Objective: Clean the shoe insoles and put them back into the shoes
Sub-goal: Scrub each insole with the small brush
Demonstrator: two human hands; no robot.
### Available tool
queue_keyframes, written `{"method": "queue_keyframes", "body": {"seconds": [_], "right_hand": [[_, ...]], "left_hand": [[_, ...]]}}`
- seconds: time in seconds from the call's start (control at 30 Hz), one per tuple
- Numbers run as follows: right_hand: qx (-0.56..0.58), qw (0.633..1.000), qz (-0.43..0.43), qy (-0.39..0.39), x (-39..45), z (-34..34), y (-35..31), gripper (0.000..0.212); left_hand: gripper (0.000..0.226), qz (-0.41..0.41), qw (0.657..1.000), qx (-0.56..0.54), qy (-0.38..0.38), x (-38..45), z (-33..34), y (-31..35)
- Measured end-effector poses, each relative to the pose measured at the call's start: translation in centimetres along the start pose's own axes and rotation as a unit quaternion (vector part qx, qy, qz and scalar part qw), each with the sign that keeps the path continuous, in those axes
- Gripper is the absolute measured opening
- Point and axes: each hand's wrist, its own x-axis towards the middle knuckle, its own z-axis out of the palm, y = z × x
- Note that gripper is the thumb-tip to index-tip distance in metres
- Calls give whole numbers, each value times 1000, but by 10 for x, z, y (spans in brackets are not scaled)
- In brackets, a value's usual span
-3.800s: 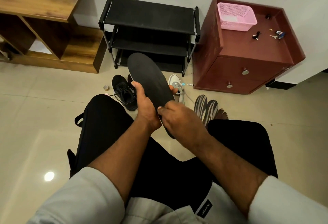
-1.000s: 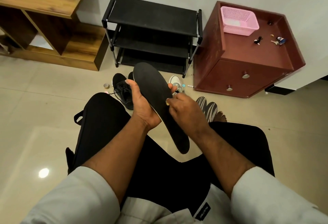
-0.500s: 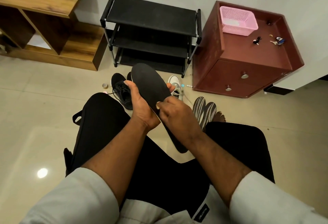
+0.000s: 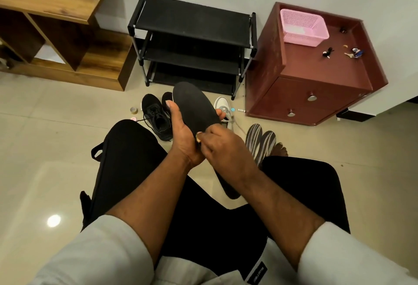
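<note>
Right hand (image 4: 226, 149), fingers curled on the left-hand (image 4: 183, 135)-gripped insole (image 4: 194, 108), now nearer its middle.

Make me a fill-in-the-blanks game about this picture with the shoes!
1. The left hand holds a black ____ above the floor.
2. The basket on the red cabinet is ____ in colour.
3. The black shoe on the floor sits in front of a black shoe ____ standing by the wall.
4. The right hand touches the insole with curled ____.

Missing words: insole; pink; rack; fingers
</note>
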Motion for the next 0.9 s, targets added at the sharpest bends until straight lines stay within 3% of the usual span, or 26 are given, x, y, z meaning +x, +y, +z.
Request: {"method": "queue_keyframes", "body": {"seconds": [0.13,0.33,0.43,0.57,0.73,0.9], "right_hand": [[-43,999,24,-19,7,4,20,18],[-77,992,101,8,13,-15,51,14],[-29,997,58,49,9,-22,31,13],[4,1000,-9,11,8,-2,-5,11],[-3,999,43,-9,16,7,17,14],[-37,993,107,-20,21,-11,42,19]], "left_hand": [[111,-13,1000,-15,-1,-1,-3,0],[101,4,1000,-6,13,-3,3,2],[100,-3,1000,-21,11,-2,-2,3],[103,-6,1000,12,13,-3,-6,3],[110,-26,999,-19,0,2,-13,3],[95,-10,999,-30,20,11,-16,-2]]}}
